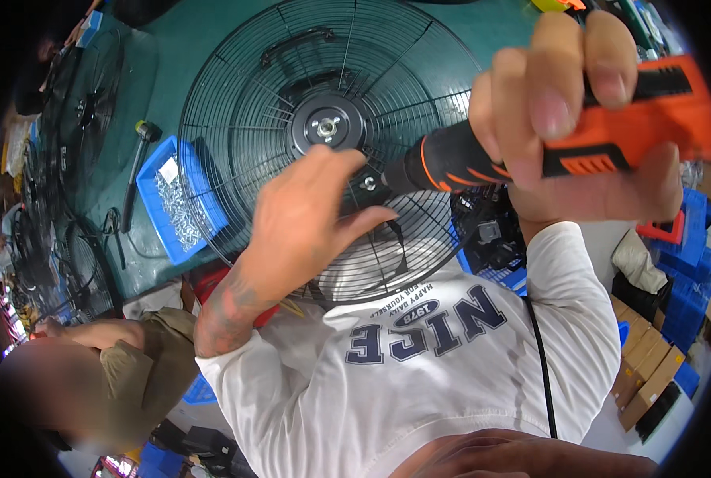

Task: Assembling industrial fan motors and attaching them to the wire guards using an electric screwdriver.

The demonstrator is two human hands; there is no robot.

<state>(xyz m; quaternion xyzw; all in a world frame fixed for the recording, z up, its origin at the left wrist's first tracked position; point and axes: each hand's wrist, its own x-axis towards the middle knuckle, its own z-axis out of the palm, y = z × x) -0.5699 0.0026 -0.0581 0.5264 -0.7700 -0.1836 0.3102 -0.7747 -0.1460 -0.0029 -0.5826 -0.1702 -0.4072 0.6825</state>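
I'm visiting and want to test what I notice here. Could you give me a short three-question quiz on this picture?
1. True or false: the right hand grips an orange and black power screwdriver.
2. What does the blue tray beside the fan guard hold? A) silvery screws B) paint C) cloth
3. Fill in: the left hand rests on the wire guard just below the round black ____ at its middle.

Key: 1 true. 2 A. 3 hub. The screwdriver's tip meets a small bracket by the left fingers.
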